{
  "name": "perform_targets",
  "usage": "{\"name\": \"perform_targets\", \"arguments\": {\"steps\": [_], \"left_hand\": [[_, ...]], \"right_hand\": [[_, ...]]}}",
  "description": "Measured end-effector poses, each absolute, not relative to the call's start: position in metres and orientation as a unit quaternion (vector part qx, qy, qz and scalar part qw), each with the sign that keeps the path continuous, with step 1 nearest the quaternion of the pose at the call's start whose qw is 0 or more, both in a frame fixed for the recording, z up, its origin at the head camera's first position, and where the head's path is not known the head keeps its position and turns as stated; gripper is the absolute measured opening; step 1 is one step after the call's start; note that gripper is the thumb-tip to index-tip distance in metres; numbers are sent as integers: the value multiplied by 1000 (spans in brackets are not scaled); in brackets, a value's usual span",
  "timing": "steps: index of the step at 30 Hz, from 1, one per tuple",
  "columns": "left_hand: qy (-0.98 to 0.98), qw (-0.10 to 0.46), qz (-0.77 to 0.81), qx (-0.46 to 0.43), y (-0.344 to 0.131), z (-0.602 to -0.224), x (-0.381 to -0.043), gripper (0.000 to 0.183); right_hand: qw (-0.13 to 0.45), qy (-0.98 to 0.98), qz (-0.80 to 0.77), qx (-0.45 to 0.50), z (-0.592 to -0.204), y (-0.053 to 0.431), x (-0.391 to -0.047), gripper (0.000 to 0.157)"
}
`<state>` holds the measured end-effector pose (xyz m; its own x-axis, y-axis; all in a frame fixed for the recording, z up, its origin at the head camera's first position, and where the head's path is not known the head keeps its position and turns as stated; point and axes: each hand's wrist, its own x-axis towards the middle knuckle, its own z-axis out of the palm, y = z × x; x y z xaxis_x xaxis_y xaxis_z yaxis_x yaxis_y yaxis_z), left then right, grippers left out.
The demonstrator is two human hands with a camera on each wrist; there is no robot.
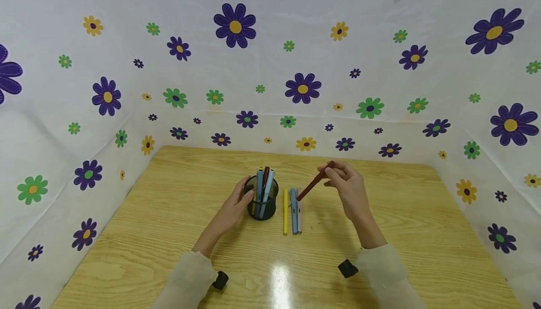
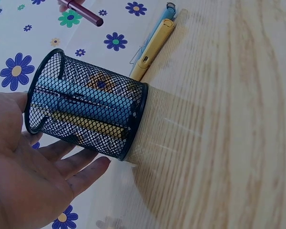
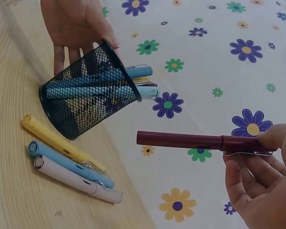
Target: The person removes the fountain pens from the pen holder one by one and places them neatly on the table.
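Observation:
The black mesh pen holder (image 1: pixel 262 210) stands upright on the table with several pens in it: blue, light blue, yellow and a dark one. My left hand (image 1: pixel 230 208) holds it from the left, thumb near the rim and fingers along its side (image 2: pixel 81 167). To its right, my right hand (image 1: pixel 348 187) pinches a dark red pen (image 3: pixel 178 140) by its clip end, tilted in the air. Below that pen, three pens lie side by side on the table: a yellow pen (image 1: pixel 285 212), a blue pen (image 1: pixel 293 212) and a pale pinkish pen (image 3: pixel 76 179).
A wooden table (image 1: pixel 169 234) lies under everything. White cloth (image 1: pixel 270 65) printed with flowers encloses its back and both sides. A black wrist piece shows by each pale sleeve (image 1: pixel 386 271).

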<state>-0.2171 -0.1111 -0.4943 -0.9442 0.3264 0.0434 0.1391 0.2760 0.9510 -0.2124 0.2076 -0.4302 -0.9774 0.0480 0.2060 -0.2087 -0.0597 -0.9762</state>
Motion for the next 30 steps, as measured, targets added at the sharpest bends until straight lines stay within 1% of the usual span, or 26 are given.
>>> {"name": "perform_targets", "arguments": {"steps": [5,21,30], "left_hand": [[797,79,581,146,-111,-494,-217,61],[796,85,582,143,-112,-495,-216,61],[790,89,586,155,-112,-492,-216,60]], "right_hand": [[87,-691,715,57,-433,213,-211,32],[72,-702,707,46,-438,228,-202,34],[52,-715,696,43,-441,233,-200,33]]}}
